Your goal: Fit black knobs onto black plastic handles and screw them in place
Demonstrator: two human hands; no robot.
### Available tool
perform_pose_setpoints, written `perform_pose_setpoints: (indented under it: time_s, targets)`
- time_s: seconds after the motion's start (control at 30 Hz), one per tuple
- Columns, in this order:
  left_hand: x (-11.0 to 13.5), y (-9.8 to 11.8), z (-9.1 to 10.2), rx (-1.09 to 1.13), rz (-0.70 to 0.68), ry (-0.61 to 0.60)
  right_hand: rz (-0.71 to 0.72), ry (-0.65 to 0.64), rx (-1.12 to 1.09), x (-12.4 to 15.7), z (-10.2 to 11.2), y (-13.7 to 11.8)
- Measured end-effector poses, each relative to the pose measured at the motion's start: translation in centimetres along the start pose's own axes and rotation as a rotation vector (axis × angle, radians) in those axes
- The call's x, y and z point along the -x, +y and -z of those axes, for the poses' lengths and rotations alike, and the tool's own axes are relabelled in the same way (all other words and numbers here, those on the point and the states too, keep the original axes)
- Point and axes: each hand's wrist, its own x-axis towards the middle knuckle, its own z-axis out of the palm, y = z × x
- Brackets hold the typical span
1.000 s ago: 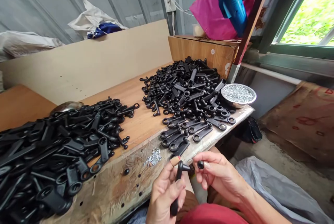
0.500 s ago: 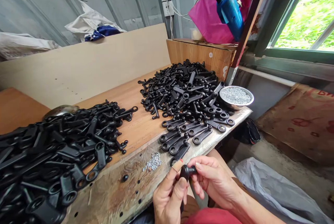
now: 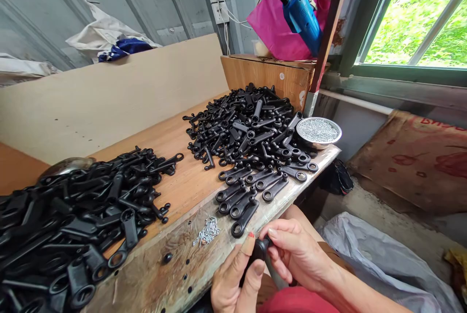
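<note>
Both hands are together at the bench's front edge, over my lap. My left hand (image 3: 237,274) is closed around a black plastic crank handle (image 3: 260,250), most of it hidden by the fingers. With thumb and fingertips, my right hand (image 3: 292,245) pinches the knob at the handle's end. A tape-like wrap covers one left fingertip. Just beyond the hands, several crank handles (image 3: 243,218) lie in rows with their ring ends toward me. A small pile of metal pins or screws (image 3: 207,231) is to their left, and a loose black knob (image 3: 167,258) sits nearer the left.
A large heap of black handles (image 3: 237,128) stands at the back, another heap (image 3: 83,220) at the left. A metal bowl (image 3: 319,130) of small fasteners rests at the right edge. Above hangs a blue corded tool (image 3: 302,19) before a pink bag (image 3: 268,24).
The view has shifted a little to the right. The held handle's knob has turned or tilted and now shows less between my hands; both hands keep their grip.
</note>
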Motion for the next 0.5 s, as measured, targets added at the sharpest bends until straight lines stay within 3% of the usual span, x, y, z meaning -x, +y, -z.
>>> perform_pose_setpoints:
  time_s: [0.23,0.37,0.43,0.5]
  targets:
    - [0.0,0.2,-0.3,-0.012,-0.069,-0.035,0.027,0.084,0.231,0.7,0.3,-0.4]
    - [0.4,0.0,-1.0,0.015,-0.071,-0.005,0.002,0.142,0.244,0.6,0.3,-0.3]
    - [0.6,-0.3,-1.2,0.053,-0.031,0.026,-0.012,0.164,0.227,0.3,0.3,-0.2]
    - [0.4,-0.6,-1.3,0.157,0.141,0.024,-0.019,0.157,0.237,0.1,0.3,-0.2]
